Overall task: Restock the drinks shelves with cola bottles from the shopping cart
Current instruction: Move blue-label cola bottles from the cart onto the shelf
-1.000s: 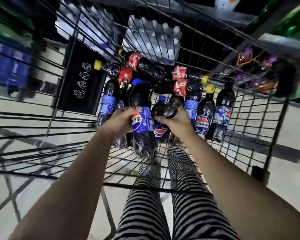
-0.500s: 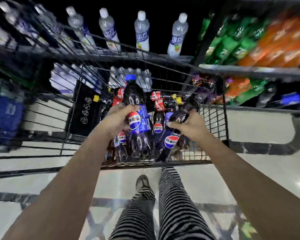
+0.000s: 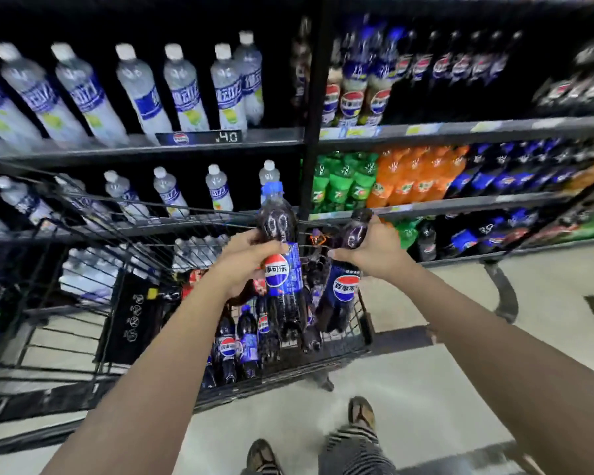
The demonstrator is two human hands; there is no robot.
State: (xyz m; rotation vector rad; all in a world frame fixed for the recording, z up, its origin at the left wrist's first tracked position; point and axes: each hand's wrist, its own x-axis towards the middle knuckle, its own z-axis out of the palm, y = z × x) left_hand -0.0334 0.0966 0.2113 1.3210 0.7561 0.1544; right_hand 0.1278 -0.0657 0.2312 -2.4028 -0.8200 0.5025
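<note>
Dark-brown cola showing through clear plastic, blue wrap label carrying a red-white-blue round logo. Gripping one cola bottle (image 3: 283,286) in left hand (image 3: 246,260), fingers curling round the shoulder just above the label, blue cap pointing up, bottle hanging upright above the shopping cart (image 3: 158,214). Gripping second cola bottle (image 3: 344,293) by the neck in right hand (image 3: 371,252), body hanging slightly tilted over the cart's right side, same logo facing the camera, cap too blurred to call. Sitting in the cart basket below: more cola bottles (image 3: 227,347), mostly blue-labelled, a couple red-labelled (image 3: 194,277). Standing right behind the cart: drinks shelves (image 3: 220,142), holding pale white-capped bottles (image 3: 182,87) left, green bottles (image 3: 340,183) and orange bottles (image 3: 415,173) right, cola rows (image 3: 354,97) upper right.
</note>
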